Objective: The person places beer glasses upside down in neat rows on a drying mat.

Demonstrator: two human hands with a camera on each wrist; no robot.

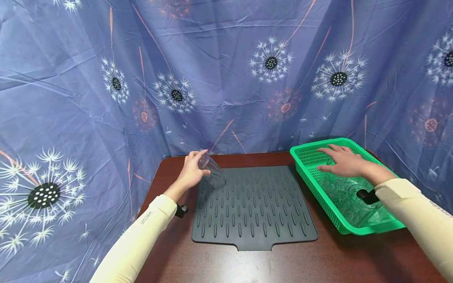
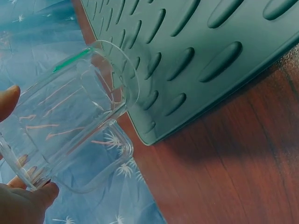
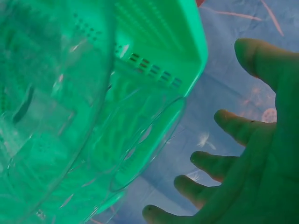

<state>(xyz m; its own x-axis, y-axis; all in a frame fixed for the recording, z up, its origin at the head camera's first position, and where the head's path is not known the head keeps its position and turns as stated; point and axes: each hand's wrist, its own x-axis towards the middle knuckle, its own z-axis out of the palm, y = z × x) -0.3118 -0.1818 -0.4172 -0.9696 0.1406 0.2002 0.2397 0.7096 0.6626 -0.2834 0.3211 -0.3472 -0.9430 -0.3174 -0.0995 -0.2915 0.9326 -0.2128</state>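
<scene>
My left hand [image 1: 192, 171] grips a clear drinking glass [image 1: 211, 171] by its base, tilted, with the mouth down over the far left corner of the dark ribbed mat [image 1: 253, 206]. In the left wrist view the glass [image 2: 70, 116] hangs just above the mat's edge [image 2: 187, 60], my fingertips [image 2: 28, 198] on its base. My right hand [image 1: 341, 160] hovers open, fingers spread, over the green plastic basket [image 1: 311, 151]. Clear glassware [image 1: 348, 196] lies inside the basket. The right wrist view shows spread fingers [image 3: 233, 126] beside clear glass pieces [image 3: 84, 121] in the basket [image 3: 187, 42].
The mat and basket sit on a dark brown wooden table [image 1: 318, 263]. A blue cloth with dandelion print [image 1: 226, 70] hangs behind and to the left. The basket stands at the table's right side, angled toward the far corner.
</scene>
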